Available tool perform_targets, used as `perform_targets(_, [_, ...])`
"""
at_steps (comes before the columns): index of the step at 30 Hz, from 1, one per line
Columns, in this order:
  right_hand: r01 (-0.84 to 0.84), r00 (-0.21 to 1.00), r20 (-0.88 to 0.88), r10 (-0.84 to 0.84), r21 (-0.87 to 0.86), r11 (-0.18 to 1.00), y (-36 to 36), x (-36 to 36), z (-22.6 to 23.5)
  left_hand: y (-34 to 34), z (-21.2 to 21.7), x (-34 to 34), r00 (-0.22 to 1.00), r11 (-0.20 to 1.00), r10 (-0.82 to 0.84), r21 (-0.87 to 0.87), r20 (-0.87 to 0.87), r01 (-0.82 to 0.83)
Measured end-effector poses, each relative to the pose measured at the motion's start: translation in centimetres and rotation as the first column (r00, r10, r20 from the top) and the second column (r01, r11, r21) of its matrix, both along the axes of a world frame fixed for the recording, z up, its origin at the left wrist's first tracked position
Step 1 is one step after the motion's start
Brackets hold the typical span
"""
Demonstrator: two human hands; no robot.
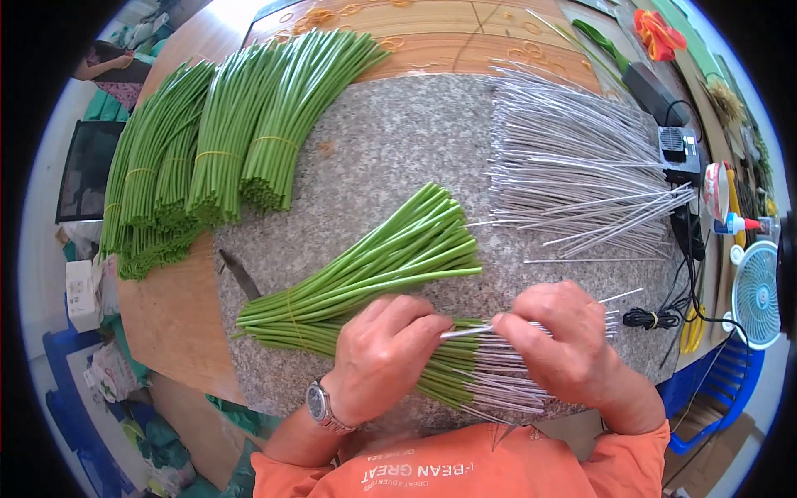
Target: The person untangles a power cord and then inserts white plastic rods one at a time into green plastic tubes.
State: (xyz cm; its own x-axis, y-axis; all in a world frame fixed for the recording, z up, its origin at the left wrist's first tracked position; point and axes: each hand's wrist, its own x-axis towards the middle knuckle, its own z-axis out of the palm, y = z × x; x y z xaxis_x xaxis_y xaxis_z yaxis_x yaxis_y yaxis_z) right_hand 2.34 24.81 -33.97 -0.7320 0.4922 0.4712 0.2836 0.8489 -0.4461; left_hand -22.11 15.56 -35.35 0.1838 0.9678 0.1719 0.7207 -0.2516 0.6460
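Hands low in the centre of the frame, working together over a grey stone slab (390, 158) laid on a wooden tabletop (170, 319). Left hand (383, 353), wristwatch (319, 404) at its base, curled with thumb and forefinger pinched on a thin silver wire (466, 331). Right hand (558, 339) likewise closed, fingertips nipping the same wire further along, apparently to keep it straight and steady between the two grips. Directly beneath, a lying batch of green tubes with wires protruding (490, 383), wire ends pointing right, seemingly kept close for easy reach. Just above the hands, toward mid-frame, a banded sheaf of green tubes (374, 266) fanned out toward the right, open ends facing the wire supply. Further up at right, a loose heap of bare silver wires (573, 170) lying roughly parallel, within arm's length. Upper left, several tied bundles of green tubes (224, 141) stacked off the slab, apparently set aside out of the working area. Along the far right edge, a black power strip (677, 149), cables, and a small pale blue fan (757, 292).
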Motion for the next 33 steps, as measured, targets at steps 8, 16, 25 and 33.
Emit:
perform_targets(8, [0.242, 0.948, 0.198, -0.251, 0.068, 0.968, 2.1, 3.0, -2.1, 0.0, -0.1, 1.0, 0.985, 0.994, 0.016, 0.107, -0.169, 0.002])
perform_targets(16, [0.239, 0.957, 0.166, -0.24, 0.025, 0.971, 2.0, 2.6, -2.8, 0.0, 0.0, 1.2, 0.975, 0.997, 0.018, 0.083, -0.22, 0.001])
perform_targets(25, [0.225, 0.966, 0.128, -0.227, 0.028, 0.974, 1.9, 2.3, -2.9, 0.1, 0.3, 1.1, 0.971, 0.999, 0.005, 0.039, -0.239, 0.005])
perform_targets(33, [0.208, 0.969, 0.132, -0.209, 0.016, 0.978, 1.8, 2.4, -2.8, 0.0, 0.4, 1.1, 0.97, 1.0, -0.016, 0.006, -0.244, 0.018])
